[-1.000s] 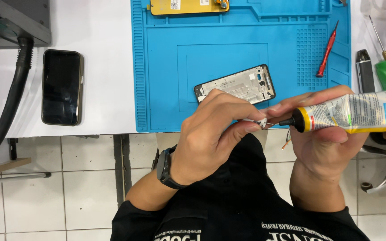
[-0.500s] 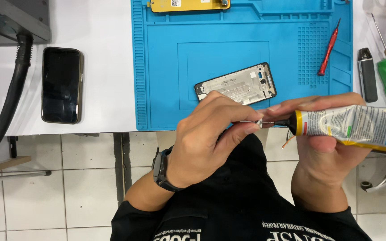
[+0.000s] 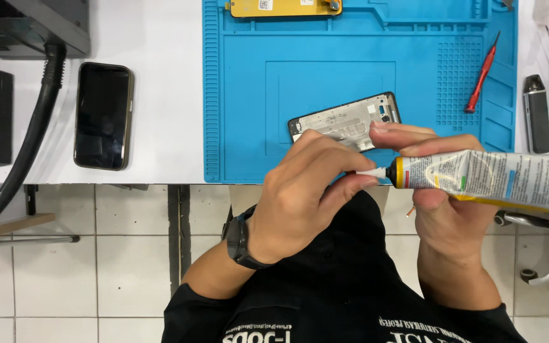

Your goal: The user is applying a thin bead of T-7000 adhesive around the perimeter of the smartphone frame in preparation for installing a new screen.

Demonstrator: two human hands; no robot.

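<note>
glue tube lies nearly level in front of the person's chest, just past the near edge of the table, its long axis running left to right with the nozzle pointing left and the flat tail running off the right edge of view. right hand is closed around the tube just behind its yellow collar, fingers over the top. left hand is closed too, thumb and forefinger pinching the small white tip at the nozzle. behind the hands a phone frame lies tilted on the blue mat, with a red screwdriver further right and a dark phone well to the left.
</note>
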